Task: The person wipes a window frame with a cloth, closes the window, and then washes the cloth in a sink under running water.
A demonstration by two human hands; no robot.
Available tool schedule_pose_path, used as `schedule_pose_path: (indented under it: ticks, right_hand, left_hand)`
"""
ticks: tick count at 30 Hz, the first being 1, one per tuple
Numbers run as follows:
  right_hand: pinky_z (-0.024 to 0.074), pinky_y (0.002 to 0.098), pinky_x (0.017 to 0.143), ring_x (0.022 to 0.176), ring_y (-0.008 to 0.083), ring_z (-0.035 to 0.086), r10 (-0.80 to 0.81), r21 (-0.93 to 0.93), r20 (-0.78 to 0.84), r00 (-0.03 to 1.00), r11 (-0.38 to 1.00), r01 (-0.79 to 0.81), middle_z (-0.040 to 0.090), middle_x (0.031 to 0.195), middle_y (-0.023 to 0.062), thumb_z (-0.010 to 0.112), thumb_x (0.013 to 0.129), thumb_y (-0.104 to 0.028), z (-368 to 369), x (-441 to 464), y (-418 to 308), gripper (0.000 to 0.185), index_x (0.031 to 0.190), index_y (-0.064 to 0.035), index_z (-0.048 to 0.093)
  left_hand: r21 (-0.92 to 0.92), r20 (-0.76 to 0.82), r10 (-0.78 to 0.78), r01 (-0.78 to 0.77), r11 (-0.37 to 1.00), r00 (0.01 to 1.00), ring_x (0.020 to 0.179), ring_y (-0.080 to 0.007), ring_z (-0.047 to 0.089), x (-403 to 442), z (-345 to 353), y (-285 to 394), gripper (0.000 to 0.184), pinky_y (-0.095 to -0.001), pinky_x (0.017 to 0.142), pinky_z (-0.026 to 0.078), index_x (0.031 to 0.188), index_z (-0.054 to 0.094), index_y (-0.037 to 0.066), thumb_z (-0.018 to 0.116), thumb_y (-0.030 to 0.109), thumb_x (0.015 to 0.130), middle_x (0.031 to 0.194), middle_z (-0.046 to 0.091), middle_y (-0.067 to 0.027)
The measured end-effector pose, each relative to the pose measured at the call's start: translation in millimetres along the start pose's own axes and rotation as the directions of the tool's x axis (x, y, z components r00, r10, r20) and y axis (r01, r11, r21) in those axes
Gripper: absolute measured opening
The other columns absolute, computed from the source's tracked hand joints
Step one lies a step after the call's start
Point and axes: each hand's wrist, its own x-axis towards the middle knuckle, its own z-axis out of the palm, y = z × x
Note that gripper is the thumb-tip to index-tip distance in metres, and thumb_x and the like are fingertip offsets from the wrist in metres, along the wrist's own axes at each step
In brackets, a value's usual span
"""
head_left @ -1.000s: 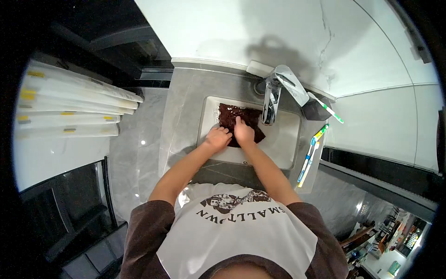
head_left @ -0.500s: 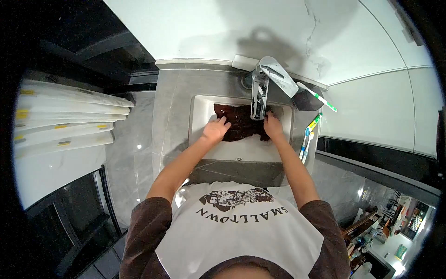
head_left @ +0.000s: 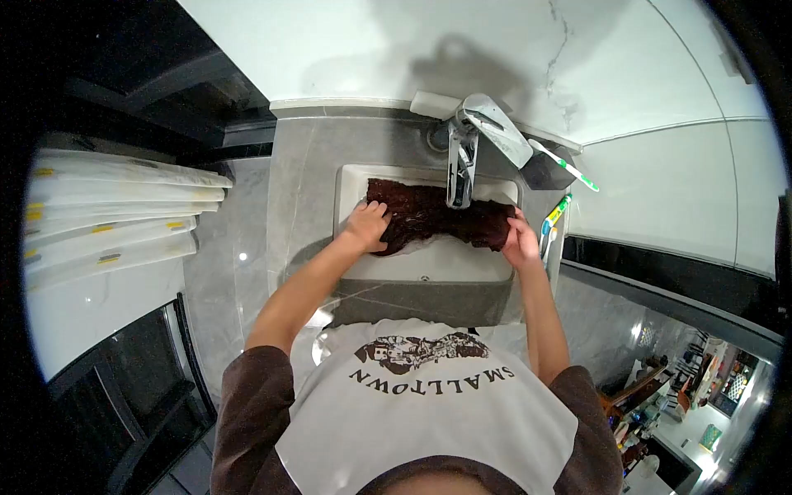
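Observation:
A wet, dark brown cloth is stretched across the white sink basin, under the chrome faucet. My left hand grips its left end, fingers curled over the edge. At the basin's right rim, my right hand pinches the cloth's right end, thumb and fingers closed on it. The faucet spout hides part of the cloth's upper edge. Whether water is running cannot be made out.
A green-and-white toothbrush lies over a dark cup right of the faucet. More toothbrushes lie on the counter's right edge. A white curtain hangs at the left. Grey countertop surrounds the sink.
My right hand has moved right, drawing the cloth's right end out to the basin rim. My left hand has shifted slightly left. The cloth is now spread wider.

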Motion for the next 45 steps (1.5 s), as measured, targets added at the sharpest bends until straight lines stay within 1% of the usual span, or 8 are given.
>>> schedule_pose_path:
  ticks: [9,13,17,20,31,40,42,45]
  right_hand:
    - [0.0433,0.0365,0.079,0.094,0.0219,0.053,0.08,0.251,-0.038,0.996,0.966,-0.068,0.053,0.102,0.0087,0.047,0.084,-0.016,40.8,-14.6,10.0,0.033,0.115,-0.0078,0.039]
    - [0.0434,0.0325,0.074,0.087,0.0201,0.053,-0.109,-0.118,-0.012,0.994,0.987,0.107,0.053,0.098,0.009,0.047,0.083,-0.01,91.4,7.3,47.8,0.031,0.113,-0.0049,0.039]
    - [0.0421,0.0327,0.071,0.082,0.0256,0.053,-0.418,-0.776,0.281,0.864,0.431,0.461,0.053,0.091,0.0137,0.047,0.08,-0.009,125.7,62.0,121.3,0.018,0.098,-0.003,0.046]
    - [0.0439,0.0436,0.064,0.078,0.0384,0.054,-0.388,-0.947,0.226,0.893,0.126,0.295,0.052,0.09,0.0186,0.045,0.078,-0.008,133.1,75.3,149.1,0.014,0.09,-0.0036,0.044]
    - [0.0483,0.0392,0.054,0.067,0.032,0.059,-0.055,-0.813,0.163,0.985,-0.573,0.102,0.057,0.083,0.0215,0.043,0.079,-0.014,48.1,78.5,101.2,0.023,0.098,-0.0033,0.05]
    - [0.0482,0.0383,0.053,0.07,0.0288,0.06,-0.219,-0.759,0.278,0.935,-0.647,0.074,0.056,0.087,0.0155,0.042,0.078,-0.01,24.3,70.6,54.6,0.031,0.108,-0.0039,0.045]
    - [0.0477,0.0366,0.056,0.068,0.0303,0.058,-0.419,-0.821,0.311,0.853,-0.571,0.019,0.055,0.08,0.0198,0.047,0.074,-0.011,14.1,75.4,45.7,0.016,0.086,-0.0025,0.054]
    - [0.0473,0.0394,0.062,0.072,0.0332,0.058,-0.27,-0.939,0.124,0.955,-0.344,0.024,0.057,0.087,0.0194,0.042,0.078,-0.009,-11.5,89.2,31.6,0.029,0.105,-0.0011,0.047]
  left_hand:
    - [0.023,-0.196,-0.117,0.123,0.992,0.974,0.102,-0.0227,0.042,29.0,37.6,5.7,0.055,-0.0331,0.086,0.034,0.107,0.05,0.0,0.061,0.036,0.067,0.106,0.047,-0.0101]
    - [0.044,-0.228,-0.08,0.093,0.995,0.97,0.118,-0.0264,0.028,24.4,42.2,7.8,0.075,-0.0375,0.096,0.025,0.121,0.036,0.0,0.06,0.045,0.066,0.124,0.034,-0.0128]
    - [0.179,0.08,-0.16,0.144,0.973,0.984,0.128,-0.0234,0.012,16.9,36.3,13.6,0.087,-0.037,0.103,0.011,0.13,0.02,0.003,0.054,0.054,0.068,0.137,0.016,-0.0103]
    - [0.226,0.162,-0.283,0.244,0.943,0.945,0.128,-0.022,0.009,12.2,28.9,17.6,0.092,-0.0361,0.104,0.006,0.131,0.015,0.002,0.052,0.058,0.067,0.138,0.012,-0.0102]
    - [0.233,0.138,-0.394,0.357,0.904,0.909,0.129,-0.0195,0.002,8.1,20.3,23.0,0.1,-0.0365,0.103,-0.003,0.132,0.008,0.001,0.029,0.074,0.067,0.139,0.01,-0.0082]
    - [0.251,0.211,-0.378,0.324,0.912,0.901,0.129,-0.022,0.002,6.7,10.0,22.1,0.097,-0.0394,0.103,-0.002,0.133,0.008,0.003,0.029,0.072,0.069,0.139,0.008,-0.0102]
    - [0.259,0.234,-0.374,0.313,0.914,0.897,0.129,-0.024,0.002,4.0,11.2,22.0,0.095,-0.0403,0.103,-0.002,0.133,0.008,0.005,0.03,0.071,0.07,0.139,0.008,-0.0122]
    - [0.188,0.222,-0.29,0.251,0.95,0.931,0.128,-0.0291,0.003,-0.6,13.5,20.3,0.09,-0.0423,0.102,-0.002,0.134,0.011,0.01,0.032,0.07,0.071,0.138,0.008,-0.017]
